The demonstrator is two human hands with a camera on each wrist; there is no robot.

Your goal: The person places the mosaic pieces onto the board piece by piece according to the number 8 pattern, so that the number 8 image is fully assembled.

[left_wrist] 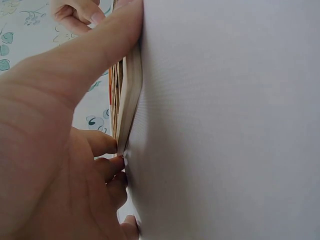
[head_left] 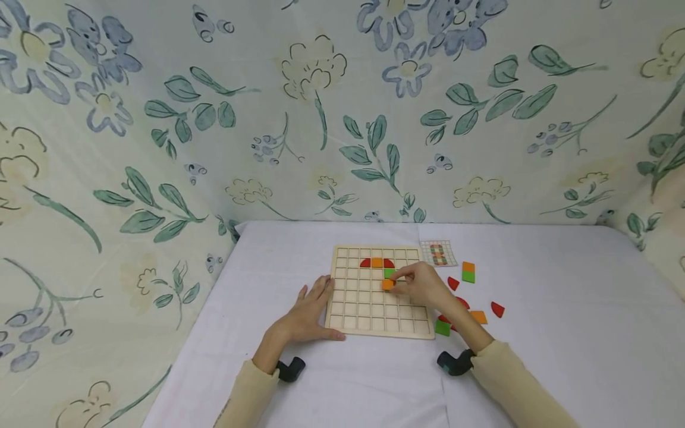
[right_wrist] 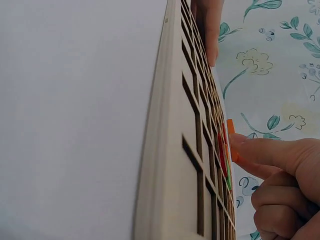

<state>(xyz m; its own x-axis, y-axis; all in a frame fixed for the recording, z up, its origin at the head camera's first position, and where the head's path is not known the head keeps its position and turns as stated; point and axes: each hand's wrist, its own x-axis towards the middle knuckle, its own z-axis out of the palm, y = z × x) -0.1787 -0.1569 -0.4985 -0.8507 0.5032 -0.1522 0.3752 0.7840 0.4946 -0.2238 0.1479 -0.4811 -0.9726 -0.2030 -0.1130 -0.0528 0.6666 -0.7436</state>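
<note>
A wooden grid board (head_left: 353,309) lies on the white table. My right hand (head_left: 426,288) pinches an orange square tile (head_left: 387,285) between thumb and forefinger, over the grid just below a green tile (head_left: 389,273). In the right wrist view that orange tile (right_wrist: 231,126) stands tilted above the board's surface. Toward the board's far side sit a red quarter-round tile (head_left: 366,263), an orange square (head_left: 377,262) and another red quarter-round (head_left: 389,263) in a row. My left hand (head_left: 306,316) rests at the near left corner, fingers against the left edge and thumb along the near edge.
A printed pattern card (head_left: 439,254) lies by the board's far right corner. Loose tiles are scattered to the right, among them an orange and green pair (head_left: 468,272), red quarter-rounds (head_left: 497,309) and a green square (head_left: 442,327). A patterned cloth (head_left: 321,148) hangs behind the table.
</note>
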